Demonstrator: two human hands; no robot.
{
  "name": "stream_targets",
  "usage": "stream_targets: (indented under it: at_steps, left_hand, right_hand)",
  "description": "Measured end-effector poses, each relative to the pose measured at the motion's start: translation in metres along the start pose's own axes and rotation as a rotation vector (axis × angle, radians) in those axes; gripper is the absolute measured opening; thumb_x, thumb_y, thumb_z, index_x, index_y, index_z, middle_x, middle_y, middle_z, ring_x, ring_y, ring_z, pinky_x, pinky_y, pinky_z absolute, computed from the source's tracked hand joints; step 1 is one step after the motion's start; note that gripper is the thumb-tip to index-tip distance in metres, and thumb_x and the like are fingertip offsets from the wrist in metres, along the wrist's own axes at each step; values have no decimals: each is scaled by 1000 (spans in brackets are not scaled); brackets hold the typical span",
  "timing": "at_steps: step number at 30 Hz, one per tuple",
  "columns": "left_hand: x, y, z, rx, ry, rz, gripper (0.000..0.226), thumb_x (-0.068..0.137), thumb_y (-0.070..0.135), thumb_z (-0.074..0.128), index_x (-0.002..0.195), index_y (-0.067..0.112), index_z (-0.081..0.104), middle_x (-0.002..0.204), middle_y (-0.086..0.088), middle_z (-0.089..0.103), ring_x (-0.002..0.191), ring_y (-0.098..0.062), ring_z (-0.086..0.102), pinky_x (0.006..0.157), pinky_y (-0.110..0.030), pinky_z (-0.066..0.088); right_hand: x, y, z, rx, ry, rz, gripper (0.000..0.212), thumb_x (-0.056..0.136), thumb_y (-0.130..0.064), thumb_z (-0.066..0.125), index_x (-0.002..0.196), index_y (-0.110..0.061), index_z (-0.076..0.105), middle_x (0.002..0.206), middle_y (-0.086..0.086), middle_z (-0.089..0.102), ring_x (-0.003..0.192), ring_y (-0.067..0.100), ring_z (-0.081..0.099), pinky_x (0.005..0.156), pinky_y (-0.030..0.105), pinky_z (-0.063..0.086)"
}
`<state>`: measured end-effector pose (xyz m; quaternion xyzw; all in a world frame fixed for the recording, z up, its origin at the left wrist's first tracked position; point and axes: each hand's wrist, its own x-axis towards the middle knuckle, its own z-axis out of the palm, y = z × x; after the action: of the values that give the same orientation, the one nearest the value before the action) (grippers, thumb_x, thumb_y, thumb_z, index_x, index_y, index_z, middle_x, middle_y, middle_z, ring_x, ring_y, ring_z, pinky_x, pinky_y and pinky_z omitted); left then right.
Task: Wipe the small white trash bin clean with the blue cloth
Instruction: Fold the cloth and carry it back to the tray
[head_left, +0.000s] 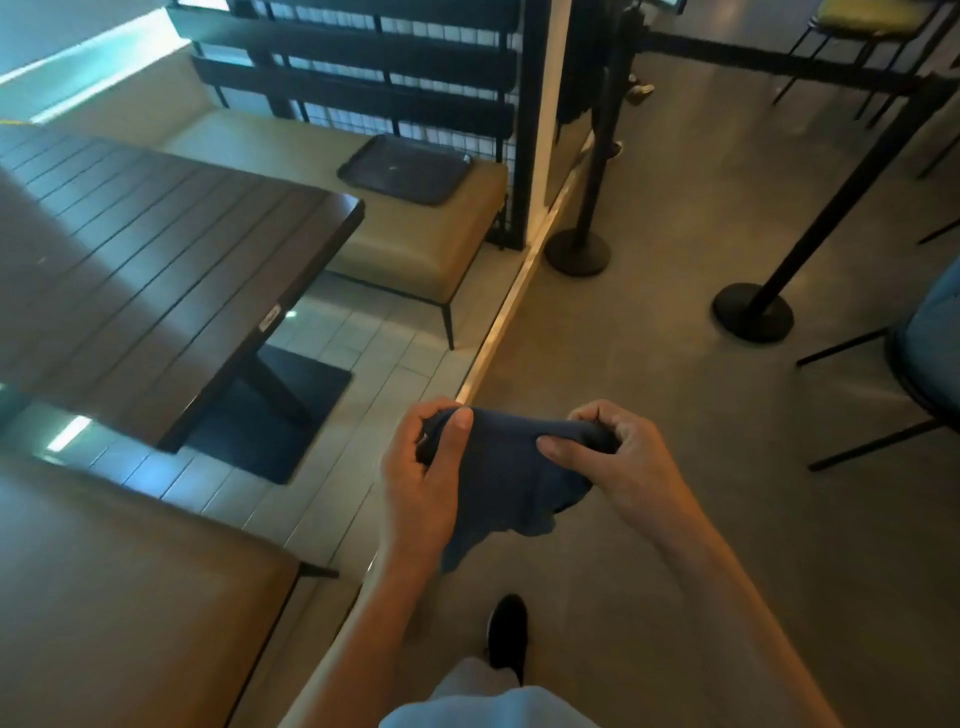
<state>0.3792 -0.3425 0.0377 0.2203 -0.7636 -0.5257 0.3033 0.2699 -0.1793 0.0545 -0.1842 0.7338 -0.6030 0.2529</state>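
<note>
Hands (524, 467) around blue cloth (509, 478)

Single head view, aimed forward and down from standing height; hands seen close, floor (649, 364) and table (156, 249) farther off

Blue cloth (506, 478) looks like soft matt fabric, kinda thin, wrinkly where it's bunched. Table (130, 270) is dark slatted wood w/ a slight sheen. Bench seat (415, 234) = smooth tan leather-ish padding, prob vinyl. Tray (405, 169) on its far corner is dark matt plastic. Floor (649, 338) is matt grey, concrete-looking. Barrier posts (753, 312): black matt metal.
</note>
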Motion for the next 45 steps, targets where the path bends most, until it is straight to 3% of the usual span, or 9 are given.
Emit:
stream_targets:
  at_steps: [7,16,21,34,45]
  left_hand:
    - [103,-11,54,-13,-124,-1,8,101,20,60,108,18,63,96,19,66,93,-3,65,77,-9,47]
    - [228,-30,111,-17,-168,-24,7,100,25,61,107,26,62,93,16,66,92,0,65,77,-8,47]
    - [308,-45,142,7,-133,-37,14,99,25,61,102,39,58,96,22,66,93,-1,66,77,-9,48]
    - [503,-63,204,88,21,-104,10,99,33,58,107,30,63,95,16,66,93,-7,66,79,-19,52]
    - [649,-109,254,120,126,-136,11,99,27,60,100,38,59,89,22,64,92,4,62,76,-6,46]
  right_hand:
    - [88,-7,-38,-47,123,1,16,83,-28,79,86,-22,64,74,-13,64,70,1,61,60,15,47]
    - [215,-15,-74,-32,144,-4,15,86,-24,76,95,-18,66,85,-8,69,80,3,66,65,17,50]
    - [315,-17,-97,-72,73,-12,14,86,-24,76,96,-22,65,91,-4,69,86,10,67,70,23,51]
    - [547,-58,-139,-131,-118,-50,13,85,-33,76,92,-29,65,85,-10,66,81,7,65,67,22,50]
    - [713,-67,-153,-166,-173,-13,18,87,-38,73,101,-31,64,93,-12,68,94,4,66,75,24,52]
